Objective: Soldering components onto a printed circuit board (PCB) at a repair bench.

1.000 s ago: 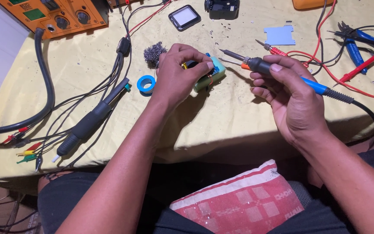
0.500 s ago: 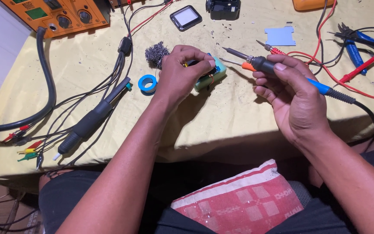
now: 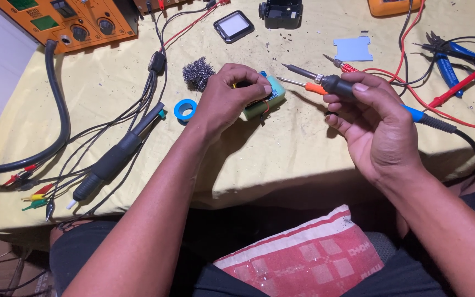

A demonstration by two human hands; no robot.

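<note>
Your left hand (image 3: 227,99) has its fingers closed on the green battery pack (image 3: 264,102), resting on the yellow-covered surface (image 3: 303,159) beside the steel wool (image 3: 198,73) and blue tape roll (image 3: 184,110). Your right hand (image 3: 370,129) has its fingers wrapped around the soldering iron (image 3: 331,83), tip aimed left, just short of the pack.

I see bright, even light from above on the yellow cloth (image 3: 111,110). My left hand (image 3: 229,99) casts a soft shadow toward me. Focus is sharp; the lap area sits dim.
</note>
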